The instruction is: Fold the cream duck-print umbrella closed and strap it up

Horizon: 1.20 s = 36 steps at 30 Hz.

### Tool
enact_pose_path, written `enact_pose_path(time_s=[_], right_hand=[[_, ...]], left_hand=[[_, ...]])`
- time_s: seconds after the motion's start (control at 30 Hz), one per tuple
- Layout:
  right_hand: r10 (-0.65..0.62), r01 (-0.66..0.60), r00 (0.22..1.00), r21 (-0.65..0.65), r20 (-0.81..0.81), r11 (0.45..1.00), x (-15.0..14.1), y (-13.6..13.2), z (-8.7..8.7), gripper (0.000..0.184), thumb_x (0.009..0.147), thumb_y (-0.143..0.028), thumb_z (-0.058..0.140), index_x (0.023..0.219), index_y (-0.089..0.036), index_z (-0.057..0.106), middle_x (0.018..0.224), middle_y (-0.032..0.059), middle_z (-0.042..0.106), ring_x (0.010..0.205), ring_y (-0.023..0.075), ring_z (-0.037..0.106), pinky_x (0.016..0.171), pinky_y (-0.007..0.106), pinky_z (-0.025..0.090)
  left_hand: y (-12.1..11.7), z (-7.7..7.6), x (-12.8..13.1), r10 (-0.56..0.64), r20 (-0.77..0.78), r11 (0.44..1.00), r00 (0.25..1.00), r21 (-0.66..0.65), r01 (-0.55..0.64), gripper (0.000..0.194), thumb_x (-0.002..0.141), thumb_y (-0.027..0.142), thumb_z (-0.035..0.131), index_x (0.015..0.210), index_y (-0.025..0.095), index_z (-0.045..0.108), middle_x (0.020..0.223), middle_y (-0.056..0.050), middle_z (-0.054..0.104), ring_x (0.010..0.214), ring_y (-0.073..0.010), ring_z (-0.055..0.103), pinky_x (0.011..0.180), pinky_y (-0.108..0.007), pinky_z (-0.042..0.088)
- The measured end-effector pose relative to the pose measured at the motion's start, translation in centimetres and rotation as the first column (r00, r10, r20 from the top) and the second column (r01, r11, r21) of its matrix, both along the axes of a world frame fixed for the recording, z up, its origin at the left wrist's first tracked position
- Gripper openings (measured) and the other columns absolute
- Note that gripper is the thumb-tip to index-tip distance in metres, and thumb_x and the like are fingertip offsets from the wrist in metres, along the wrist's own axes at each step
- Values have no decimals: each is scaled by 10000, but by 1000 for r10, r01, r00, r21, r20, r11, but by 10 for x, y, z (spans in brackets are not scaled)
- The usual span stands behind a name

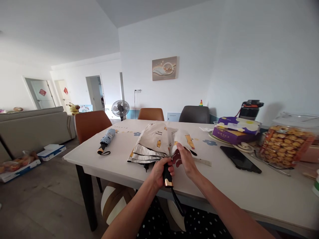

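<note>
A cream umbrella [156, 139] with small yellow cartoon prints lies loosely folded on the table, its canopy spread in pleats with silvery undersides showing. My left hand [160, 172] is wrapped round its black handle, which ends in a gold-coloured cap with a black wrist strap [177, 202] hanging down. At the right side of the canopy, my right hand [184, 161] has its fingers curled against a fabric fold, thumb pointing up. A pale strap [203, 161] sticks out on the table just right of that hand. Farther left lies a rolled blue umbrella [107, 137] with a black handle.
On the right of the white table [239, 186] are a black phone [240, 159], a purple tissue pack [238, 125] on a purple box, a dark bottle [250, 110] and a clear snack jar [286, 146]. Chairs [151, 114] stand along the far side.
</note>
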State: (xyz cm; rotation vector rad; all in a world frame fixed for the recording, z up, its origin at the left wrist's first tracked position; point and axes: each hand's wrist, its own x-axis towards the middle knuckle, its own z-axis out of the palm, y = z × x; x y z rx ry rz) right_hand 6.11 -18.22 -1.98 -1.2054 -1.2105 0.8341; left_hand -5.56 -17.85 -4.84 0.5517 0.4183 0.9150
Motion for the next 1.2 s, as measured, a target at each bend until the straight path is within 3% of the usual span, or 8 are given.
enact_pose_path(time_s=[0.27, 0.4, 0.53, 0.77, 0.87, 1.0, 1.1, 1.2], right_hand=[[-165, 154, 985, -195, -44, 969, 24, -2, -12, 341, 739, -417, 617, 527, -157, 556, 486, 74, 585, 374, 145, 495, 331, 260, 371], [-22, -18, 993, -336, -114, 942, 42, -19, -8, 365, 736, -476, 615, 597, -140, 582, 562, 83, 618, 360, 115, 483, 286, 223, 316], [353, -344, 932, -523, -85, 780, 55, -39, 10, 574, 783, -655, 442, 574, -133, 557, 448, 62, 557, 290, 97, 435, 277, 199, 276], [135, -123, 929, -58, 343, 991, 13, -38, 53, 365, 759, -522, 563, 676, -169, 524, 619, 33, 605, 491, 135, 538, 452, 240, 390], [-147, 23, 675, 178, 723, 984, -20, -26, 55, 365, 702, -525, 619, 837, -195, 543, 718, 19, 617, 600, 163, 553, 544, 262, 364], [-291, 11, 408, 314, 865, 949, -42, -11, 49, 234, 823, -404, 519, 874, -176, 534, 829, 82, 636, 677, 207, 594, 583, 281, 334], [-393, 132, 443, 375, 806, 918, -31, -4, 48, 211, 882, -298, 396, 803, -178, 551, 716, 77, 633, 630, 199, 590, 583, 284, 321], [-461, 326, 637, 326, 617, 887, -4, -3, 47, 215, 819, -303, 449, 658, -187, 533, 575, 47, 579, 562, 188, 551, 532, 276, 318]], left_hand=[[-3, 1, -2, -13, -17, 1000, 1000, 11, 14, 196, 717, 197, 621, 623, 139, 458, 553, 46, 401, 402, -30, 321, 380, -172, 296], [-4, -1, -3, -77, -80, 995, 994, 63, 82, 231, 705, 266, 646, 612, 137, 478, 497, 58, 359, 390, -34, 314, 389, -178, 294], [-6, 0, -1, -15, -102, 995, 995, 94, 24, 248, 660, 268, 685, 608, 139, 480, 512, 54, 395, 400, -36, 331, 397, -185, 300], [-9, 1, 2, 55, -155, 991, 986, 127, -35, 255, 618, 281, 703, 611, 140, 491, 522, 49, 425, 406, -38, 366, 405, -187, 307], [-8, -2, 4, 133, -180, 984, 975, 140, -109, 249, 614, 284, 686, 585, 147, 480, 479, 45, 415, 400, -53, 376, 404, -193, 315], [-7, -6, 6, 198, -184, 974, 963, 151, -171, 246, 617, 274, 669, 556, 160, 459, 437, 49, 392, 389, -64, 376, 394, -199, 316], [-7, -5, 4, 155, -165, 979, 974, 154, -130, 261, 610, 288, 696, 577, 147, 480, 490, 48, 415, 401, -50, 377, 391, -191, 309], [-8, -2, 2, 122, -113, 984, 986, 145, -105, 303, 587, 310, 743, 618, 136, 497, 567, 49, 445, 413, -31, 371, 393, -186, 314]])
